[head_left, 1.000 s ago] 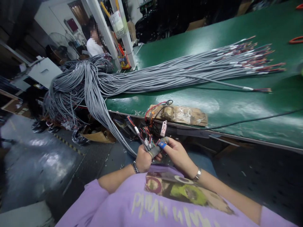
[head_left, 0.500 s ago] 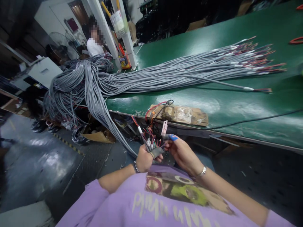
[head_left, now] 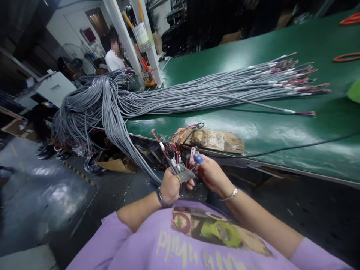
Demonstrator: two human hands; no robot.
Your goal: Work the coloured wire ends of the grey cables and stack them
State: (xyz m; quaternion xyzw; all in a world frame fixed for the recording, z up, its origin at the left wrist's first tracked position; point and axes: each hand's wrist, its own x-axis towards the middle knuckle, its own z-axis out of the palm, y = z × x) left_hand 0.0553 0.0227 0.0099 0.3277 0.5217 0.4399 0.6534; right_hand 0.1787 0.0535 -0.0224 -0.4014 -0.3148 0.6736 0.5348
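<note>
My left hand [head_left: 170, 187], a grey wrap on one finger, is closed round several grey cables [head_left: 174, 169]. White sleeves [head_left: 173, 161] and splayed thin coloured wire ends stick up out of this grip. Just to the right, my right hand [head_left: 211, 173] is pinched at the tips of thin wires coming from the bundle. Blue tape [head_left: 198, 158] covers its thumb. Right by that thumb stands a small pale plate with holes [head_left: 192, 154], close to the table's edge. The pinched wire ends are partly hidden by my fingers.
A thick spread of grey cables [head_left: 180, 99] crosses the green table [head_left: 261, 131] and hangs off its left end. A worn wooden board [head_left: 222, 140] lies at the near edge, beside a black cord [head_left: 298, 146]. A person in white [head_left: 114, 60] is behind the posts.
My right hand has moved slightly left, its taped thumb now against the pale plate. My left hand keeps hold of the cables, almost unmoved. The view has shifted a little.
</note>
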